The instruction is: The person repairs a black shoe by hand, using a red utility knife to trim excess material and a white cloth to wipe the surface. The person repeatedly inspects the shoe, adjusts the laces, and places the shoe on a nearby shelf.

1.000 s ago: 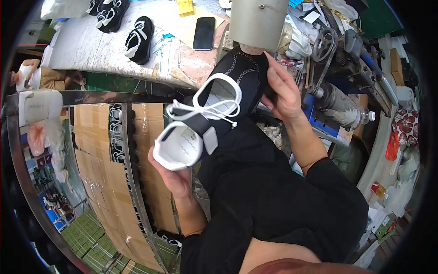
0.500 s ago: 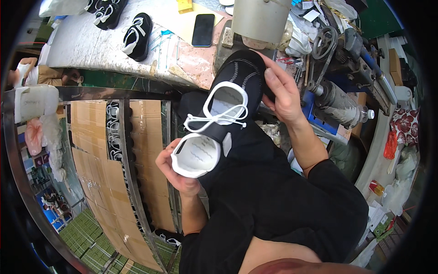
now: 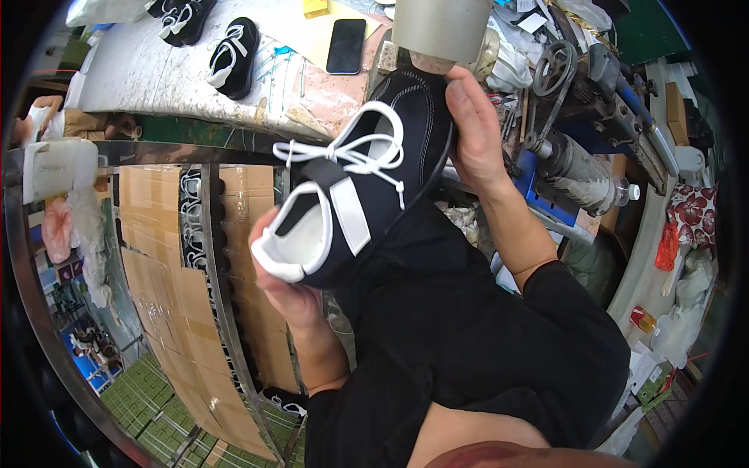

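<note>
Between my two hands is a black shoe [image 3: 373, 204] with a white lining, white laces tied in a bow and a white strip on its side. Its toe points up toward a beige cylindrical machine part [image 3: 441, 31]. My left hand [image 3: 290, 296] grips the heel from beneath, its fingers partly hidden behind the shoe. At the toe end, my right hand [image 3: 477, 129] holds the far side with the thumb along the edge. The shoe is tilted, showing its side and part of the opening.
On the worktable [image 3: 164, 82] lie a black shoe [image 3: 234, 58], another shoe pair at the back and a phone [image 3: 346, 47]. A metal rack [image 3: 214, 234] with cardboard and shoes stands at left. Machinery with a handwheel [image 3: 555, 70] and a bottle [image 3: 616, 191] sit at right.
The shoe has been rolled so more of its side and white strip shows. Both hands moved with it, the left one shifting up and to the left.
</note>
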